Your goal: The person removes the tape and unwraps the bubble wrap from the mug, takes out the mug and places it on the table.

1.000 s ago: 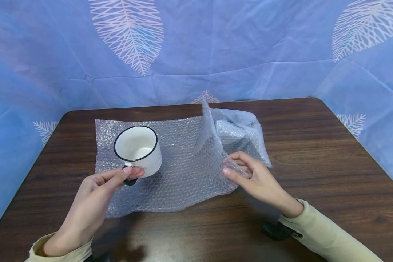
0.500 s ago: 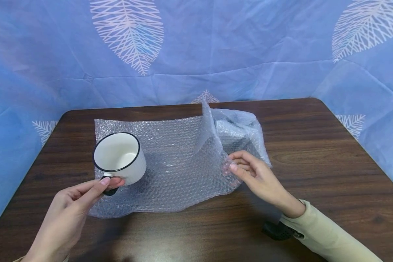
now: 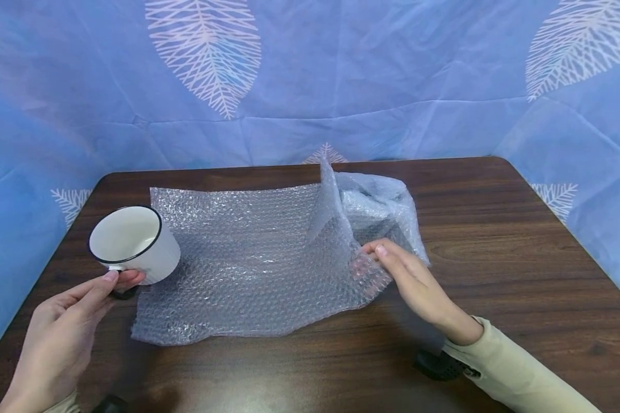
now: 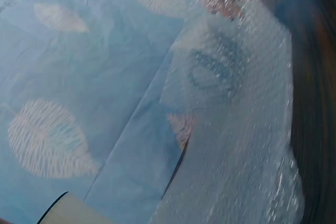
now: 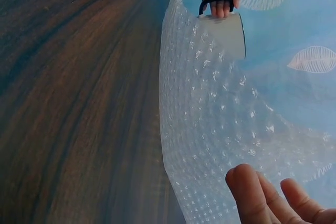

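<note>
My left hand (image 3: pixel 62 330) grips the black handle of a white mug (image 3: pixel 157 252) with a dark rim, tilted with its opening toward me. The mug is held up at the left end of a bubble wrap sheet (image 3: pixel 248 252). In the right wrist view the mug (image 5: pixel 228 35) hangs from that hand, partly behind the bubble wrap. My right hand (image 3: pixel 418 281) is at the sheet's raised right part; some fingers show through the plastic, while the thumb lies clear of it. In the right wrist view its fingers (image 5: pixel 247 192) are extended and apart.
The sheet's far right end is folded into a crumpled bundle (image 3: pixel 379 198) near the table's back edge. Under it all is a dark wooden table (image 3: pixel 496 241). A blue cloth (image 3: pixel 382 69) with white leaf prints hangs behind and at the sides.
My left hand has carried the mug leftward, from over the bubble wrap to its left edge. The fingers of my right hand have loosened from their pinch on the wrap.
</note>
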### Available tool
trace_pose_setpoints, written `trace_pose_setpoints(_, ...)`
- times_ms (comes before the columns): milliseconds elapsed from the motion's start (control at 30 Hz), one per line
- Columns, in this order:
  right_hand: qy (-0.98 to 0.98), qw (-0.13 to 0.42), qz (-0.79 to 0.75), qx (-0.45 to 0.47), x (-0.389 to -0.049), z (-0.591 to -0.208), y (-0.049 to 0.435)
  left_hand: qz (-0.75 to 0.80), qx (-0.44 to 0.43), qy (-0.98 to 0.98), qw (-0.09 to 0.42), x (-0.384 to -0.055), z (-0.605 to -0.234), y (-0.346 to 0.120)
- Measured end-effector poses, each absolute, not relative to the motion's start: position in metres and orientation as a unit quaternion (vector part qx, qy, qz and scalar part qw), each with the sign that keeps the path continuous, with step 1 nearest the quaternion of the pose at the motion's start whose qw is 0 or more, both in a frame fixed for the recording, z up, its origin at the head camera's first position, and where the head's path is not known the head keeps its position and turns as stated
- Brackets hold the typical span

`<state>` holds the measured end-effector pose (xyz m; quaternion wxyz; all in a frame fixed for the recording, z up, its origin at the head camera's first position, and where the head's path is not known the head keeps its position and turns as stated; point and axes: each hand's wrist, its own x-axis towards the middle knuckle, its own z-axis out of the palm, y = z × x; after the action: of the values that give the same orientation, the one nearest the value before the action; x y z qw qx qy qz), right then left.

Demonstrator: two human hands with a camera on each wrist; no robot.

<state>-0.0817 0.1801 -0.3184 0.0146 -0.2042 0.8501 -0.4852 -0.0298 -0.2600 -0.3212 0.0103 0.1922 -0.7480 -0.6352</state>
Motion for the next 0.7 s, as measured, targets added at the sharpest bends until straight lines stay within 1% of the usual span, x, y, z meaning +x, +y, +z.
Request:
trace_pose_setpoints(133,0.852,0.016,-0.484,-0.2,-0.082,-0.318,0.179,-0.616,0.236,-0.751,0.032,-0.031,-0.323,-0.269)
trace_pose_setpoints(233,0.852,0.016,-0.485,-0.199,-0.082,-0.318,0.179,-0.604,0.269,-0.749,0.039,-0.03,-0.325,-0.276)
trace_pose_setpoints(533,0.854,0.02,-0.484,-0.192,-0.082,-0.318,0.178,-0.552,0.339,-0.761,0.026,-0.026,-0.332,-0.287)
trace_pose_setpoints(700,0.857,0.02,-0.479,-0.19,-0.082,-0.318,0.177,-0.558,0.35,-0.753,0.013,-0.027,-0.335,-0.286)
